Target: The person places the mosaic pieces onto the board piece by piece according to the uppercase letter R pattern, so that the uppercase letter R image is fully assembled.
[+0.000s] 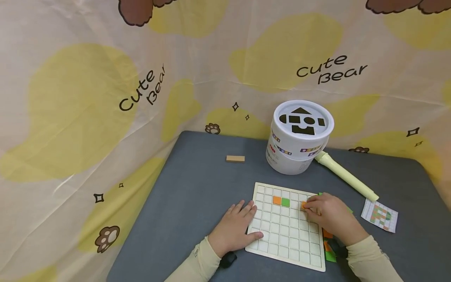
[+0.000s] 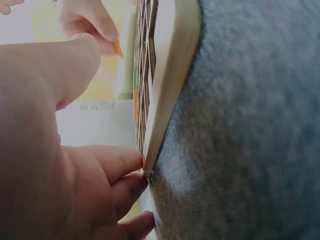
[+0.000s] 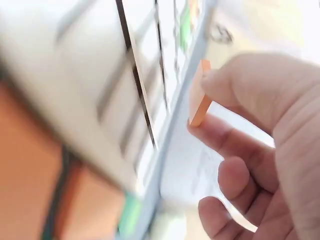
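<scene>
A pale wooden grid board (image 1: 278,235) lies on the table. In its upper rows sit one orange tile (image 1: 277,200) and, beside it, a green tile (image 1: 285,202). My right hand (image 1: 329,213) pinches another orange tile (image 3: 199,95) between thumb and forefinger, just above the board's upper right part. Along the left edge of the board rests my left hand (image 1: 235,227), fingers spread, its thumb over the lower left squares. The left wrist view shows its fingertips (image 2: 135,162) touching the board's side.
Loose orange and green tiles (image 1: 330,256) lie along the board's right side, partly under my right arm. Behind stand a white bucket (image 1: 290,156) with shaped holes in its lid and a small wooden block (image 1: 235,159). A pale yellow tube (image 1: 349,178) and a pattern card (image 1: 379,215) lie right.
</scene>
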A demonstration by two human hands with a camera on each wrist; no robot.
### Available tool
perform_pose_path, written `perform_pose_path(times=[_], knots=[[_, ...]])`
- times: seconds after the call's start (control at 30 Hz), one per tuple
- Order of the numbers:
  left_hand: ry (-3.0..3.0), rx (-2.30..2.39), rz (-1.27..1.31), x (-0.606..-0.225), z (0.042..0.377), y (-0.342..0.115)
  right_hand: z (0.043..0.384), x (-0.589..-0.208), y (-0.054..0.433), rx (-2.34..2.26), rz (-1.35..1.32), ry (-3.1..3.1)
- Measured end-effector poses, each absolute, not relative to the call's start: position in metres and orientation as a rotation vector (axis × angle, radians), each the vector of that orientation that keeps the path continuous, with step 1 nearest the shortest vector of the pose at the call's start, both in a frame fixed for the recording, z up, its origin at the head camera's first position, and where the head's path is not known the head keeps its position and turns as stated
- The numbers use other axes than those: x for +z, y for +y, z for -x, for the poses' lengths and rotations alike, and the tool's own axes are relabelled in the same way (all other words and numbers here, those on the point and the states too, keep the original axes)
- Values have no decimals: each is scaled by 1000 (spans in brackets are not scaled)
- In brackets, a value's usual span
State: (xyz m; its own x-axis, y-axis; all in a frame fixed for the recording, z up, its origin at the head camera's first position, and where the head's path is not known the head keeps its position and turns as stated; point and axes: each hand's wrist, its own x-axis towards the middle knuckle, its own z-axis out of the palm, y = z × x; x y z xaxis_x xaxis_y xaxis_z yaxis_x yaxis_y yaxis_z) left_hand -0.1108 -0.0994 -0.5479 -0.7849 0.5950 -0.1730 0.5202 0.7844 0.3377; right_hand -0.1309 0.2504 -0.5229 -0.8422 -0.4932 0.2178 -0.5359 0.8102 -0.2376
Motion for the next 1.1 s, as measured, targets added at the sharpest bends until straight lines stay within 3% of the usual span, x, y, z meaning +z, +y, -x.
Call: perform_pose_path(times=[0.27,0.5,0.77,1.1], knots=[[2677,416,-864,-544,110,-98,141,-540,231,481,-953,-2795],[2688,387,-860,-547,111,-98,143,-534,220,451,-999,-2839],[2720,378,-850,-549,111,-100,135,-514,231,851,-626,-3012],[2717,386,-847,-551,113,-98,116,-512,312,711,-201,-3142]])
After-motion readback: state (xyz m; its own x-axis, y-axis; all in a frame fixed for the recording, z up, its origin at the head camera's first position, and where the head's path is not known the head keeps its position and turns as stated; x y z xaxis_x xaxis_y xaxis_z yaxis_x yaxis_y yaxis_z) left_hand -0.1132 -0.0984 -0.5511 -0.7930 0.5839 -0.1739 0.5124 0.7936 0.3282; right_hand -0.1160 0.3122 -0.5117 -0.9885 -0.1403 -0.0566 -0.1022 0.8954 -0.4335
